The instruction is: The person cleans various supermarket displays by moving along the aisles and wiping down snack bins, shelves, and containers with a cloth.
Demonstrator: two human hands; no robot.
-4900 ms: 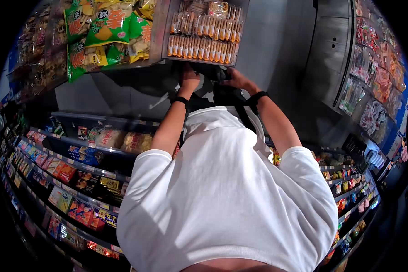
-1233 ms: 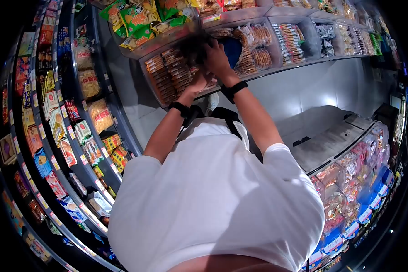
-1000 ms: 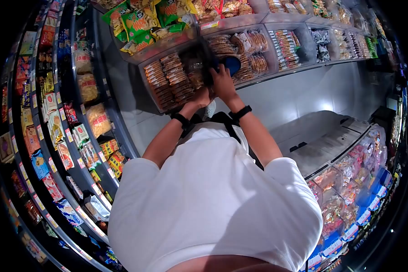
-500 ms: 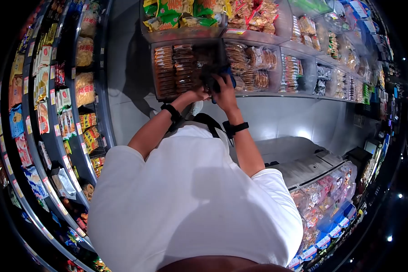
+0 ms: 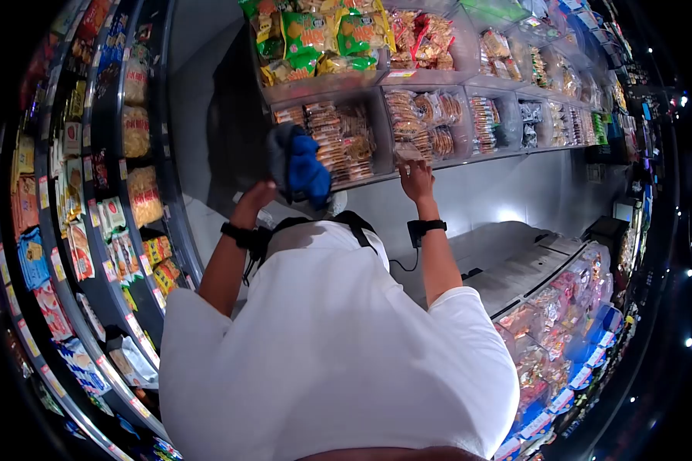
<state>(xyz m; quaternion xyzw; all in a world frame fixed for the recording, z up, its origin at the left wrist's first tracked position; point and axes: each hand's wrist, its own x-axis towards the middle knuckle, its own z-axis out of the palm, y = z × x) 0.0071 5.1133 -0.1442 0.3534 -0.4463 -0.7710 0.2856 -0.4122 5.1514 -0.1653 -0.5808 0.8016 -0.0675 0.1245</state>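
Note:
My left hand (image 5: 257, 198) is at the near left corner of the bin of packaged snacks (image 5: 346, 142), closed beside a dark and blue cloth-like bag (image 5: 304, 167). The bag hangs over the left part of that bin and seems gripped at its edge. My right hand (image 5: 417, 181) is at the front rim of the adjoining bin of round wrapped crackers (image 5: 406, 115). Its fingers are closed on a small clear-wrapped packet (image 5: 407, 152). Both wrists wear black bands, and a thin cable hangs from the right one.
Green and yellow snack bags (image 5: 307, 34) fill the upper bin, with red-ribboned packs (image 5: 423, 42) beside it. Tiered shelves of packaged goods (image 5: 142, 196) stand at the left. A grey ledge (image 5: 515, 269) and a display of pink packets (image 5: 553, 323) are at the right.
My hands have moved apart. The left went left with the dark and blue bag, while the right let go of it, moved right and took hold of a packet.

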